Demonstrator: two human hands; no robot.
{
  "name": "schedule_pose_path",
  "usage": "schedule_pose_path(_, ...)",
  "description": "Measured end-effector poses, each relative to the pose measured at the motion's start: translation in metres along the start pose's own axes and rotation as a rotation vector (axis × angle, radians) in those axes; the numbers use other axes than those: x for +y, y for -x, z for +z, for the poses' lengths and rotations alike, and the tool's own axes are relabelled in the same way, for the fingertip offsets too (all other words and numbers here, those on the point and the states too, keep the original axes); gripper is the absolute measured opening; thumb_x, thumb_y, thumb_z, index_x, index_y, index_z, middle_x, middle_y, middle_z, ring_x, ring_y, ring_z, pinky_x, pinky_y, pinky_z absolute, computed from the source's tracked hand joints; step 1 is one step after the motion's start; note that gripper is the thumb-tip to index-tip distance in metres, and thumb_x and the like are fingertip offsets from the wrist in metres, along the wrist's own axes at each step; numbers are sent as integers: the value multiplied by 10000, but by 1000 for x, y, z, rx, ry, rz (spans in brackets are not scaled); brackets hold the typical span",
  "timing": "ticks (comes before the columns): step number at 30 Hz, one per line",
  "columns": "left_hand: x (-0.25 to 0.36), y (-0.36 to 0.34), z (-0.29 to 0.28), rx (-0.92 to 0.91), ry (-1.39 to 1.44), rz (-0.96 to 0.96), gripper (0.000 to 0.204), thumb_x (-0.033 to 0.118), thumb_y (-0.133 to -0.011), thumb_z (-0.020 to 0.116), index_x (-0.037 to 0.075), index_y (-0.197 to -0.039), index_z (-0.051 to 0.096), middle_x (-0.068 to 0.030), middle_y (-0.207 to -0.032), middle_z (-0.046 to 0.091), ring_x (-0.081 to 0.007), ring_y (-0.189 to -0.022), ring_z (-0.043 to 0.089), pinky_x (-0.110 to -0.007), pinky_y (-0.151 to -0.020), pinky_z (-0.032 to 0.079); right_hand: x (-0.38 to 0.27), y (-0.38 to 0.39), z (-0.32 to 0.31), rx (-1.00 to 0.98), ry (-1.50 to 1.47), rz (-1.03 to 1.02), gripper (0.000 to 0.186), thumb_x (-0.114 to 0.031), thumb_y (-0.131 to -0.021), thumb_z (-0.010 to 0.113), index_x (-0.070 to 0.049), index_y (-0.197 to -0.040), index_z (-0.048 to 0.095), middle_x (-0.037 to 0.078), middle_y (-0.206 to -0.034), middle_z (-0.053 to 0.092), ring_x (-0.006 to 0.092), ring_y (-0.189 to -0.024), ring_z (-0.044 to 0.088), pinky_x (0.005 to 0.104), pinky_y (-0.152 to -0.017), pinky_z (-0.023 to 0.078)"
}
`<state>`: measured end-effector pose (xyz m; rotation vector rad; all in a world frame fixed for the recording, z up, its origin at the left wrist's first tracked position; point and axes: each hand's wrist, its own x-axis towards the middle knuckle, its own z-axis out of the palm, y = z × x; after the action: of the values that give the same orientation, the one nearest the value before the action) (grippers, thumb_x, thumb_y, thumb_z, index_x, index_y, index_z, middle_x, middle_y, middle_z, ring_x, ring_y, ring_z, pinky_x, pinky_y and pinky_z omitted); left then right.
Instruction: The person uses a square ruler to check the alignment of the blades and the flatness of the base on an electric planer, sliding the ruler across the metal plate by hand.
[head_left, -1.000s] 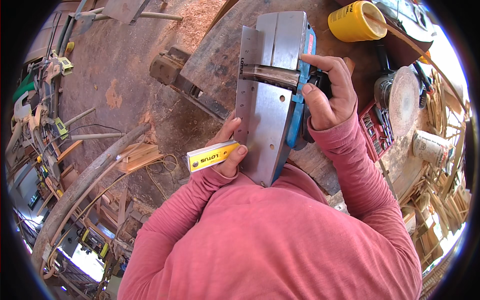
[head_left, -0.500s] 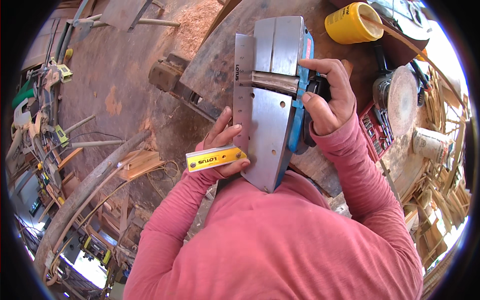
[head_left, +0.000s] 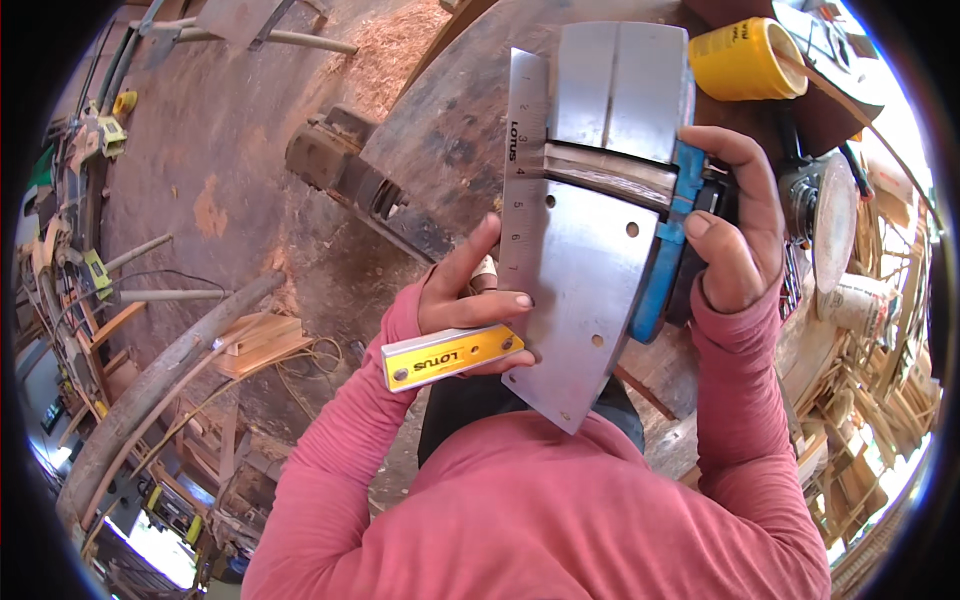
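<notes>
Beyond bent pink sleeves (head_left: 345,445), the left hand (head_left: 445,308), fingers partly spread, holds a yellow-handled square (head_left: 450,358); the right hand (head_left: 748,235), half-curled, grips the blue planer (head_left: 580,280) along its side.

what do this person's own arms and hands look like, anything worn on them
Both arms are in long pinkish-red sleeves, wrinkled along the forearms and reaching about to the wrists, with no print visible on them. The left hand and right hand are ungloved.
</notes>
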<state>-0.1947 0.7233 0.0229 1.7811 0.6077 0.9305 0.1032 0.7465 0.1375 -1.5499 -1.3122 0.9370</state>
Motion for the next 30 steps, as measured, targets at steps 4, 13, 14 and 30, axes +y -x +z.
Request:
schedule_pose_path(4, 8, -9, 2, 25, 57, -5, 572, 307, -842, 962, 249, -1315, 646, -332, -1723, 270, -535, -1581, 341, -565, -1254, 360, -3, -3, -1, -11, -108, 137, 596, -176, -777, 581, 51, -1327, 631, 68, -1103, 659, 118, -961, 567, 254, -924, 470)
schedule_pose_path(13, -22, -96, 27, 636, 283, -199, 345, 16, -992, 740, 66, -1174, 452, -172, -1155, 704, -160, -992, 712, -288, -831, 590, 3, -5, -2, -21, -7, 25, 606, -190, -757, 596, 33, -1319, 626, 62, -1112, 633, 122, -943, 546, 266, -903, 465)
schedule_pose_path(14, -29, -103, 29, 666, 406, -248, 366, 24, -980, 765, 67, -1170, 455, -148, -1101, 720, -150, -963, 712, -287, -834, 587, 5, -6, -2, -23, -2, 24, 604, -187, -757, 595, 29, -1320, 625, 64, -1110, 635, 122, -943, 550, 268, -902, 468)
schedule_pose_path(30, -34, -100, 38, 609, 354, -252, 521, 48, -922, 864, 91, -1208, 430, -111, -1061, 699, -155, -927, 716, -291, -850, 601, 0, -6, -1, -17, 9, 25, 572, -178, -782, 609, 15, -1319, 636, 69, -1115, 630, 128, -967, 569, 280, -926, 484)
